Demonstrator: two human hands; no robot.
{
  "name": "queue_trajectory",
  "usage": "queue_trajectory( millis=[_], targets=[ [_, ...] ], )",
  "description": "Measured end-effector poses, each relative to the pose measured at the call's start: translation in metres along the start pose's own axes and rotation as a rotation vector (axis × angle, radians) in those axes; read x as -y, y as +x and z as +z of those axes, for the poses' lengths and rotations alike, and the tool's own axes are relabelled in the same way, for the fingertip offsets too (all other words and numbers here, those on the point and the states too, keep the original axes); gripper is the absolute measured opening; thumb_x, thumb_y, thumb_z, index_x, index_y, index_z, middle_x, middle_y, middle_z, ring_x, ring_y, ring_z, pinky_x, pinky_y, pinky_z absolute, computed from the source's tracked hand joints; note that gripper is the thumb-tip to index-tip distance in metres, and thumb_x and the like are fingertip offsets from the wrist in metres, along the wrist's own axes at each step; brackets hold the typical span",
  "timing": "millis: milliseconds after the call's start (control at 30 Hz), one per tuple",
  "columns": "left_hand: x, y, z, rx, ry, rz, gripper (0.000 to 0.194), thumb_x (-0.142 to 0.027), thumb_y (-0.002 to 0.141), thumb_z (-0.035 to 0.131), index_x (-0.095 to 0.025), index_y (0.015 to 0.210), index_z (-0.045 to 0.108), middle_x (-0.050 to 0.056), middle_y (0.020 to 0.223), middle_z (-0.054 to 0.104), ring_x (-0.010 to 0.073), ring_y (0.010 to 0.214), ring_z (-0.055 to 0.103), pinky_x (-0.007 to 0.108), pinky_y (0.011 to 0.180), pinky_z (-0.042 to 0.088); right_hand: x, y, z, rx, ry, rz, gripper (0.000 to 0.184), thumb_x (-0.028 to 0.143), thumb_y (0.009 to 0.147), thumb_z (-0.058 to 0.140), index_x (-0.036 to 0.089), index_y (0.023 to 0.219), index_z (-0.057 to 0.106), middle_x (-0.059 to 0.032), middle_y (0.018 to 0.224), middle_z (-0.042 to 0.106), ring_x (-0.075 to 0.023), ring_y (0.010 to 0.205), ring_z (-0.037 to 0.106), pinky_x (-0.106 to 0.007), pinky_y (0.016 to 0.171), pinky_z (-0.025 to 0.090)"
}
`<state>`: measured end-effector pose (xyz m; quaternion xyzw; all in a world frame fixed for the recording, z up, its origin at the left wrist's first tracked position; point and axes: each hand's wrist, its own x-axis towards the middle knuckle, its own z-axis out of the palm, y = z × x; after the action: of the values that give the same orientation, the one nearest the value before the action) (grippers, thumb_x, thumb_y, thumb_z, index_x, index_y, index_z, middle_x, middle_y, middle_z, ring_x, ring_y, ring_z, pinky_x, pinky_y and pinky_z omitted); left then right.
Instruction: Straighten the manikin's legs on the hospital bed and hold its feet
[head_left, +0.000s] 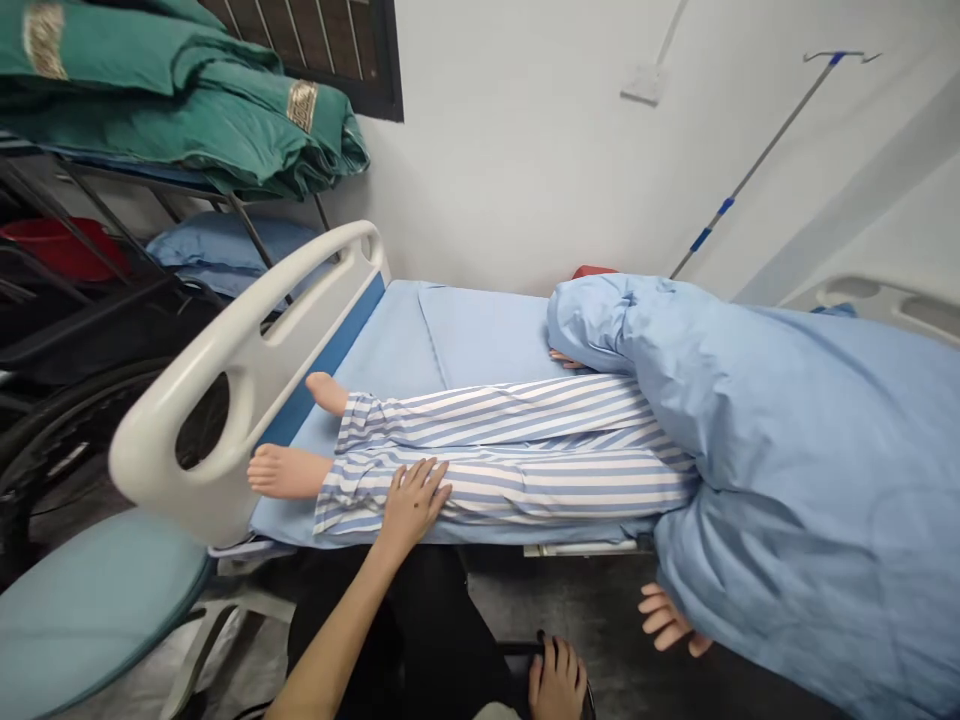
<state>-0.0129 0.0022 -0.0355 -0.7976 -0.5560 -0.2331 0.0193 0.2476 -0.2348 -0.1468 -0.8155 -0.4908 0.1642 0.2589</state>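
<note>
A manikin in blue-and-white striped trousers (525, 440) lies on a hospital bed (480, 330), its bare feet (289, 472) toward the white footboard (247, 370). A light blue blanket (787, 440) covers its upper body. My left hand (412, 500) rests flat on the nearer lower leg with the fingers spread. At the bottom edge, my right hand (559, 682) curls over something dark by a black bar; I cannot make out what it is. A manikin hand (666, 620) hangs below the blanket at the bed's near side.
Folded green cloths (187, 100) lie on a metal rack at the left, above a blue pillow (217, 250). A teal seat (82, 600) stands at the lower left. An IV pole (757, 160) leans by the white wall. The white headboard (885, 305) is at the right.
</note>
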Motion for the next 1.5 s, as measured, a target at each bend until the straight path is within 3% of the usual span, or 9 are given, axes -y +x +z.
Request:
queue_trajectory(
  millis=[100,233,533,700,867,1033,1167,1367,1500],
  targets=[
    [0.009,-0.002,0.002,0.009,0.042,-0.004,0.044,-0.039,0.091,0.039,-0.028,0.132,0.052,0.008,0.129,0.058,0.0252,0.122,0.049,0.046,0.107,0.027,-0.036,0.006,0.029,-0.031,-0.027,-0.033,0.017,0.046,0.071,0.052,0.040,0.080,0.066,-0.0106,0.097,0.067,-0.0374,0.105,0.060,-0.060,0.093,0.037],
    [0.016,-0.015,0.002,-0.028,0.093,0.008,0.044,-0.039,0.091,0.038,-0.028,0.132,0.051,0.007,0.129,0.057,0.0247,0.123,0.048,0.045,0.108,0.026,-0.057,0.002,0.041,-0.013,-0.027,-0.035,0.025,0.052,0.071,0.044,0.039,0.079,0.064,-0.0135,0.097,0.067,-0.0386,0.105,0.060,-0.059,0.091,0.038],
    [0.029,-0.022,-0.006,-0.079,0.142,-0.035,0.043,-0.037,0.092,0.037,-0.023,0.129,0.055,0.009,0.127,0.059,0.0251,0.122,0.048,0.046,0.108,0.026,-0.058,0.009,0.040,0.023,-0.020,-0.019,0.019,0.041,0.065,0.046,0.038,0.073,0.062,-0.0149,0.093,0.067,-0.0406,0.099,0.061,-0.059,0.086,0.039],
    [0.012,-0.019,-0.003,-0.015,0.122,-0.006,0.045,-0.038,0.093,0.034,-0.022,0.130,0.053,0.009,0.131,0.056,0.0262,0.124,0.045,0.048,0.108,0.024,-0.048,0.019,0.040,0.109,-0.084,-0.095,0.022,0.030,0.062,0.050,0.036,0.078,0.065,-0.0158,0.098,0.066,-0.0398,0.100,0.061,-0.056,0.085,0.041],
    [0.002,-0.006,-0.006,-0.006,0.040,0.034,0.044,-0.038,0.093,0.033,-0.025,0.131,0.051,0.008,0.136,0.051,0.0251,0.126,0.043,0.047,0.107,0.027,0.011,0.042,0.023,0.187,-0.006,-0.340,0.028,0.022,0.073,0.047,0.030,0.093,0.064,-0.0119,0.103,0.065,-0.0308,0.104,0.060,-0.043,0.088,0.046],
    [0.044,-0.001,-0.021,-0.135,0.055,-0.123,0.041,-0.035,0.092,0.033,-0.017,0.117,0.060,0.013,0.118,0.061,0.0240,0.112,0.052,0.041,0.100,0.036,0.098,0.070,-0.001,0.240,0.138,-0.593,0.027,0.018,0.084,0.039,0.022,0.099,0.061,-0.0072,0.096,0.065,-0.0207,0.093,0.061,-0.033,0.084,0.048],
    [0.065,-0.009,-0.024,-0.071,0.120,-0.123,0.036,-0.035,0.091,0.036,-0.019,0.102,0.067,0.011,0.098,0.067,0.0249,0.100,0.056,0.046,0.101,0.033,0.163,0.093,-0.010,0.230,0.197,-0.791,0.024,0.017,0.086,0.039,0.019,0.099,0.059,-0.0070,0.095,0.064,-0.0195,0.093,0.058,-0.032,0.084,0.046],
    [0.057,-0.013,-0.018,-0.042,0.185,-0.143,0.038,-0.039,0.090,0.039,-0.022,0.104,0.069,0.012,0.100,0.067,0.0277,0.103,0.054,0.051,0.102,0.028,0.247,0.127,-0.007,0.187,0.166,-0.948,0.022,0.018,0.086,0.043,0.016,0.103,0.057,-0.0082,0.099,0.062,-0.0207,0.097,0.054,-0.032,0.087,0.043],
    [0.055,-0.015,-0.015,-0.040,0.222,-0.172,0.039,-0.043,0.088,0.041,-0.024,0.109,0.068,0.013,0.100,0.066,0.0306,0.109,0.051,0.054,0.103,0.025,0.278,0.149,0.009,0.164,-0.020,-0.976,0.026,0.021,0.085,0.048,0.015,0.109,0.056,-0.0101,0.107,0.061,-0.0219,0.102,0.052,-0.033,0.088,0.040]
  ],
)
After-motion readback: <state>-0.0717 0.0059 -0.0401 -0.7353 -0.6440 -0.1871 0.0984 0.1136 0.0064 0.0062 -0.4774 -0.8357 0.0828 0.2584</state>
